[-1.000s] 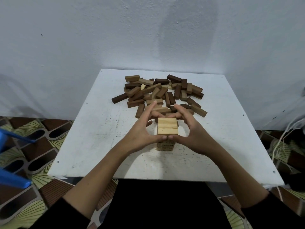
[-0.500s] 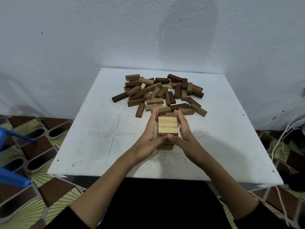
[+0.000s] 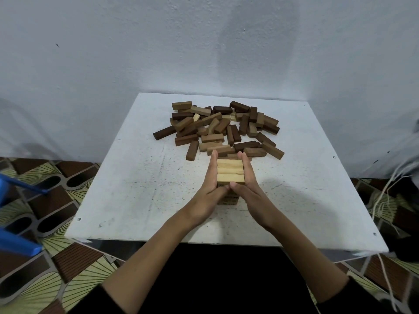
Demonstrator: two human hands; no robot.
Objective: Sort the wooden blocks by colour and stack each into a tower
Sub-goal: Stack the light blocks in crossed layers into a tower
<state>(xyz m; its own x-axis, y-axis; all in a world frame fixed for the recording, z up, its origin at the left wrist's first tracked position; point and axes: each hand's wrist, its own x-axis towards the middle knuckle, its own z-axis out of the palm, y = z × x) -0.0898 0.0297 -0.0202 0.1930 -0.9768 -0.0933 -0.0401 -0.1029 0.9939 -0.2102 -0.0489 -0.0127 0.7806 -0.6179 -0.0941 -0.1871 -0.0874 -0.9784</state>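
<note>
A small tower of light wooden blocks (image 3: pixel 230 171) stands in the middle of the white table (image 3: pixel 136 189); its top layer shows three pale blocks side by side. My left hand (image 3: pixel 209 186) lies flat against the tower's left side with straight fingers. My right hand (image 3: pixel 248 185) presses flat against its right side. Both thumbs meet at the tower's near face. The lower layers are mostly hidden behind my hands. A loose pile of medium and dark brown blocks (image 3: pixel 217 128) lies behind the tower.
The table stands against a white wall (image 3: pixel 204 53). A blue plastic chair (image 3: pixel 13 223) stands at the left on the patterned floor. White cords (image 3: pixel 385 200) hang at the right. Bare tabletop lies left and right of the tower.
My hands went from curled around the tower's top to flat, straight-fingered palms pressed against its two sides. The tower has stayed in place.
</note>
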